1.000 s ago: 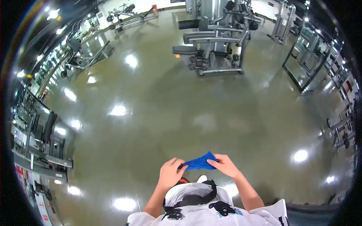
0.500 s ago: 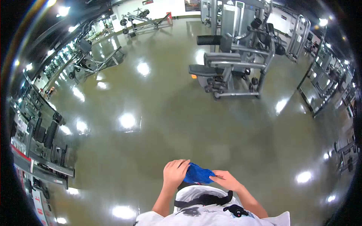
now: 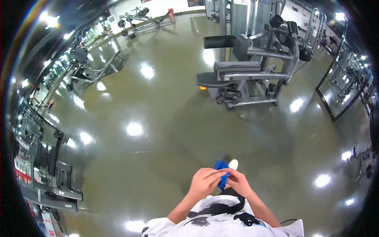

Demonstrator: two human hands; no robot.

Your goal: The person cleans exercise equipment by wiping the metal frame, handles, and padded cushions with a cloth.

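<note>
A crumpled blue cloth point(image 3: 221, 165) is bunched between my two hands, just in front of my white shirt. My left hand point(image 3: 205, 183) grips it from the left, its fingers reaching across the cloth. On the other side, my right hand point(image 3: 238, 182) pinches the cloth with bent fingers. The hands almost touch where they meet. One end of the cloth sticks up beyond the fingers and another part hangs below them. Part of it is hidden by the fingers. A white shoe point(image 3: 233, 164) shows on the floor just past my right hand.
Ahead to the right stands a grey padded exercise machine point(image 3: 246, 77). Another machine point(image 3: 51, 189) is close on the left. A framed mirror point(image 3: 342, 89) leans at right; further machines point(image 3: 89, 71) stand at the far left. The shiny floor point(image 3: 166, 114) reflects ceiling lights.
My hands have come together and shifted slightly right. The cloth, stretched sideways between them before, is now bunched and upright. The machine ahead appears larger, and a shoe has come into view.
</note>
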